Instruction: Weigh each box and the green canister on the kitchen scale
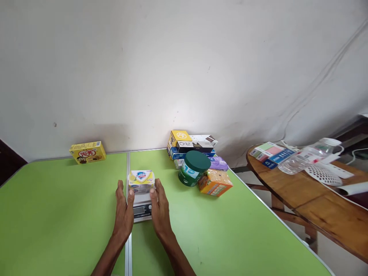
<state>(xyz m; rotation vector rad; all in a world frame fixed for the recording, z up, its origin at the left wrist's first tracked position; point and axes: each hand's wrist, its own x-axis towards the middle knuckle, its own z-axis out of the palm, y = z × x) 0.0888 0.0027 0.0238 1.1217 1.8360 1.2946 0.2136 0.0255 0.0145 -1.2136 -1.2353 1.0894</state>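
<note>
A yellow and white pack of bar soap (141,177) sits on a small digital kitchen scale (143,218), whose dark display panel faces me. My left hand (124,211) is upright at the pack's left side, fingers stretched out and thumb by its near left corner. On the other side, my right hand (161,209) mirrors it, fingers extended and thumb by the near right corner. Both palms face inward around the pack and scale. Whether the thumbs touch the pack I cannot tell. The scale's platform is partly hidden beneath the soap.
On the green folding table (71,214), a yellow snack box (87,152) stands at the back left. Back right are a green tub (194,168), an orange pack (215,183), a purple pack (218,163) and stacked boxes (195,146). A wooden table (324,209) bears a plastic jug (310,156).
</note>
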